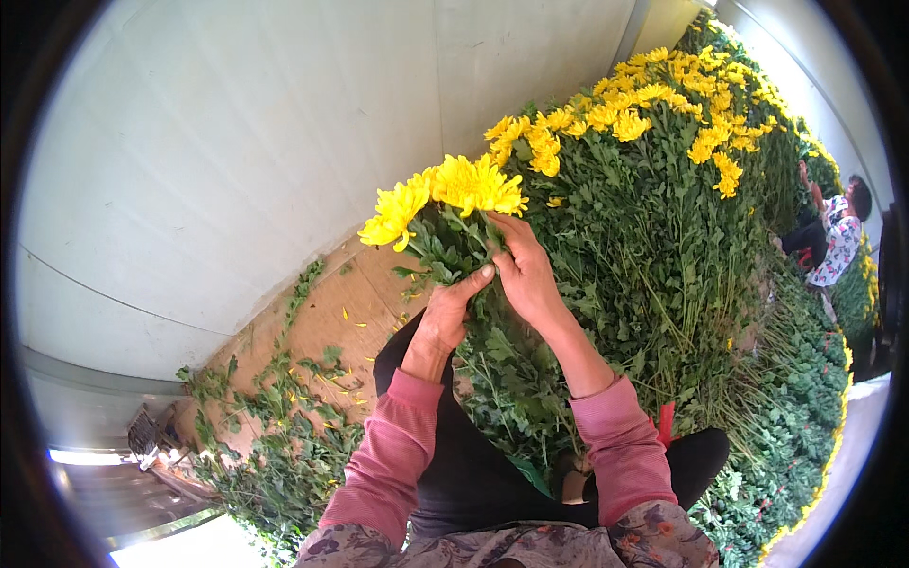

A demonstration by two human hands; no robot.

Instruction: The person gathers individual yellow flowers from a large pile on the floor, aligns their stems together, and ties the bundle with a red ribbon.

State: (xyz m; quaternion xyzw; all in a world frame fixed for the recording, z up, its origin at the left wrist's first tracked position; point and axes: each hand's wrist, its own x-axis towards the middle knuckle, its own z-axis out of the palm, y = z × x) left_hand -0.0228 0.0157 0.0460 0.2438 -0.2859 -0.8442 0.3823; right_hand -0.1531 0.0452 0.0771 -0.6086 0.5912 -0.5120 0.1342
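Two-handed grip on a small bunch of yellow flowers [466,186]. The left hand [441,317] is clamped about the stems, thumb uppermost; the right hand [532,279] is closed on the bunch just beneath the blooms, its fingertips partly hidden by foliage. The step in hand appears to be gathering or evening the bunch; the next move would call for a steady hold that keeps the stems together and spares the petals. Below the grip are the dark trousers [464,488], one knee just beside the left wrist, leaving little room there. To the right and beyond spreads a large heap of cut flowers [653,256], near enough to snag the right hand. To the lower left, loose greenery [284,483] litters a brown floor [365,284]; beyond the grip rises a pale wall [246,142]. Far right, well apart, a co-worker [838,241] is among more flowers.
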